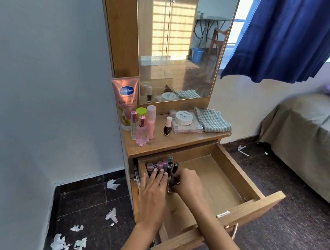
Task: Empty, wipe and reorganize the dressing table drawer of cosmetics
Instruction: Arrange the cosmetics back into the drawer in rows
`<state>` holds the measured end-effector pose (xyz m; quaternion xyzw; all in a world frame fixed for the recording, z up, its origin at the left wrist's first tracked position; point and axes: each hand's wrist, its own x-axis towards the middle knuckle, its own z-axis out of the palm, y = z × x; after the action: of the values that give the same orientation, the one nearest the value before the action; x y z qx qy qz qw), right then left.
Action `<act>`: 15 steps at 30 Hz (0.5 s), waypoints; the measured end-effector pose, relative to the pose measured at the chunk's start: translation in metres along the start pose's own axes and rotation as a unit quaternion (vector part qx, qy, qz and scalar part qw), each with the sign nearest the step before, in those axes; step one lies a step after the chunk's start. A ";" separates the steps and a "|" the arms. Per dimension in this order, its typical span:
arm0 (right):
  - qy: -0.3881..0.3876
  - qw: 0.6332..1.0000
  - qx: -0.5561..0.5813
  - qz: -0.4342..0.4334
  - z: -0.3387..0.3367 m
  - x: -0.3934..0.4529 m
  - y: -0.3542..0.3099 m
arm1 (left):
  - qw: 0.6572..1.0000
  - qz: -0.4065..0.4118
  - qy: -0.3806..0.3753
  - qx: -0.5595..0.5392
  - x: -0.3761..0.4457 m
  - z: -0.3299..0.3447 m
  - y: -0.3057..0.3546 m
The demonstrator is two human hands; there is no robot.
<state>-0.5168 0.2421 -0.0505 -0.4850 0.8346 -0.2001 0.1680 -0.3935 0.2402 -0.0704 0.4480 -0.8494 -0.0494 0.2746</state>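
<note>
Lower centre: our left hand (154, 187) flat-fingered steadies upright bottles (163, 165); right hand (187, 185) pinches one (172, 181); a nudge could topple the row.

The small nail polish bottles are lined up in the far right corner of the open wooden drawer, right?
Not quite: the head view shows the small nail polish bottles lined up in the far left corner of the open wooden drawer, not the right.
</note>
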 end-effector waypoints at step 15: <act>0.165 0.984 0.064 0.000 -0.004 -0.022 0.013 | 1.000 0.015 0.006 -0.010 0.000 -0.002 0.001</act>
<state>-0.5181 0.2680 -0.0517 -0.4336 0.8365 -0.3300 0.0586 -0.3930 0.2407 -0.0686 0.4326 -0.8538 -0.0513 0.2850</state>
